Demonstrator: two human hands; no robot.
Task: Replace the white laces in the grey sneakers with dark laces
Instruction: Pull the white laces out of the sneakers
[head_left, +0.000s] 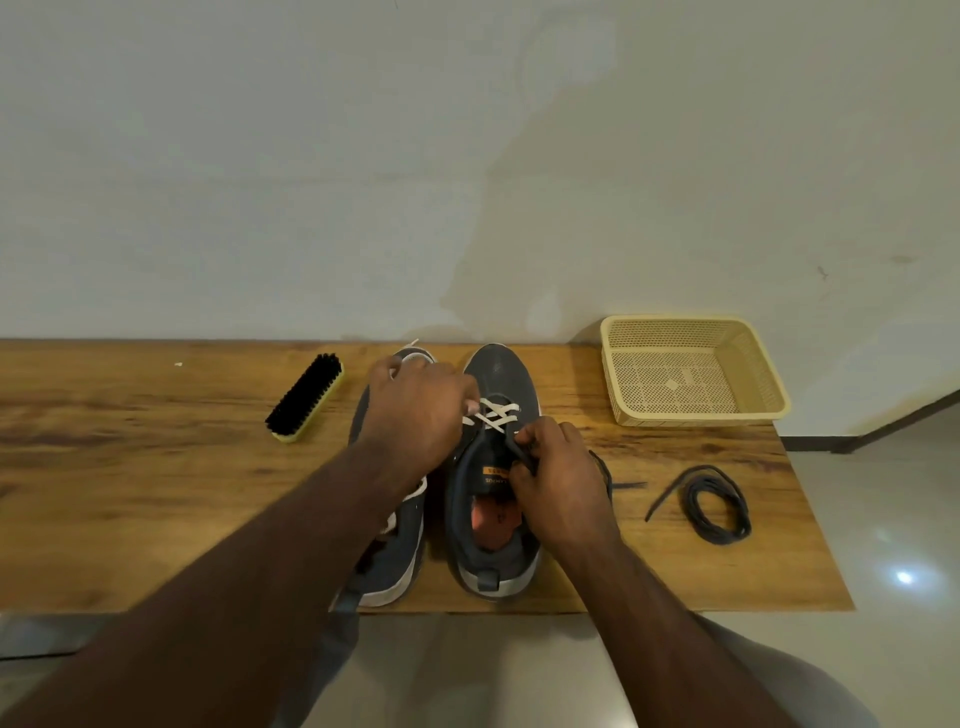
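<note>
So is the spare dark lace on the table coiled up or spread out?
Coiled. The spare dark lace lies in a loose bundle of loops on the table, right of the sneakers, with one end trailing out.

Item: the right-hand grey sneaker (496, 467) in front of me bore the only lettering, on an orange tag (495, 471) and a pale line beneath it on the tongue (491, 462). I could not read either; both were upside down and too small. Nothing else carried text.
</note>
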